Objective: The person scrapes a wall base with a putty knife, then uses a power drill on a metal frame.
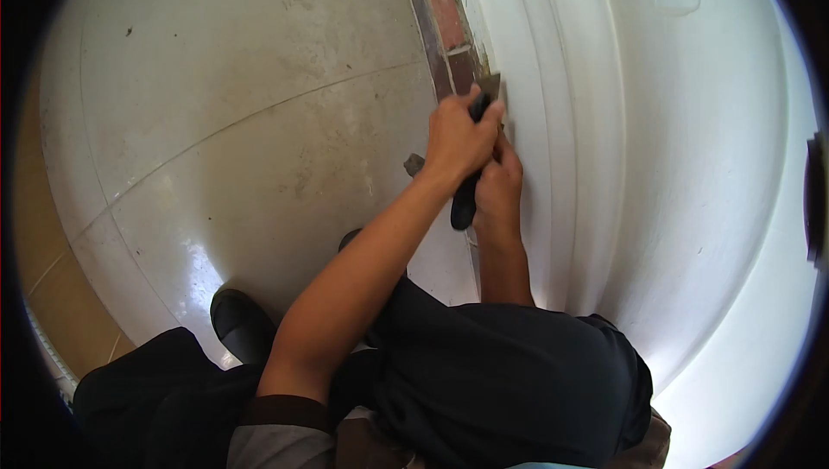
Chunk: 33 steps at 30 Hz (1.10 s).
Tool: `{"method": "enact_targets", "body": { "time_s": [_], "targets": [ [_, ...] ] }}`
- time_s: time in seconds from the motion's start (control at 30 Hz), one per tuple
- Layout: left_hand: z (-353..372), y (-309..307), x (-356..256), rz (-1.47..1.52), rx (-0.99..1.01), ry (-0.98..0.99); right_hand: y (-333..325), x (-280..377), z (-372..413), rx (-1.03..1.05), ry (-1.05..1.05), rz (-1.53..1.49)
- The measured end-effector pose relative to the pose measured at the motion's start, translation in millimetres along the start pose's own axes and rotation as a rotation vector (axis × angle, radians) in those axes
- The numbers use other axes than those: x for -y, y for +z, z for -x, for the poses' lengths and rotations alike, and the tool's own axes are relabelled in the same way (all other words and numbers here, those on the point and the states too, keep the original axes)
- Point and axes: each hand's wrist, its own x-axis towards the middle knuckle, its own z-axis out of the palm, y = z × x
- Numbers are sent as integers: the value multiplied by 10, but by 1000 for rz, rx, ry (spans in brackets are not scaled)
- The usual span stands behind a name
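A scraper with a black handle [464, 205] and a short metal blade [490, 85] is held at the seam between the brick strip and the white moulding. My left hand [459, 136] is closed around the upper handle, its thumb near the blade. Just below, my right hand [499, 193] is closed at the same tool, its fingers partly hidden behind my left hand. The blade lies against the edge of the red and dark brick strip [442, 3], where rough yellowish-brown residue lines the seam. A small grey lump [414, 164] sits on the floor left of my left wrist.
White stepped moulding [553, 123] runs close along the right of my hands, rising into a curved white surface [682, 141]. Pale floor tiles [216, 106] with smudges extend to the left. My dark-trousered knee [518, 374] and a dark shoe [242, 322] are below.
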Motion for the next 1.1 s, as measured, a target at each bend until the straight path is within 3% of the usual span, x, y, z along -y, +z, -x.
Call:
{"method": "enact_targets", "body": {
  "time_s": [0.1, 0.3, 0.5, 0.63, 0.73, 0.83, 0.87, 0.93, 1.03, 1.1],
  "targets": [
    [-235, -154, -187, 55, 43, -108, 55, 0, -215, 110, 43, -24],
    [228, -43, -99, -101, 59, -50, -239, -349, 44, -1, -69, 13],
    [546, 60, 136, 5, 49, -179, -518, -317, 252, 114, 101, 150],
    [378, 106, 185, 11, -27, -132, -440, -280, 47, 124, 94, 188],
    [139, 77, 176, 99, -9, -229, -368, -238, -131, 188, 104, 162],
    [308, 67, 268, 19, 15, -202, -418, -535, -77, 80, -290, 448],
    [377, 63, 329, 15, 28, -188, -466, -564, 31, 92, 24, 240],
    [488, 28, 385, 3, 65, -167, -456, -577, 98, 92, 17, 284],
    [318, -74, 406, 151, 141, -373, -366, -393, 84, 113, 79, 311],
    [294, -50, 457, 466, 31, -335, -269, -189, 60, 144, 50, 284]
  ]
}}
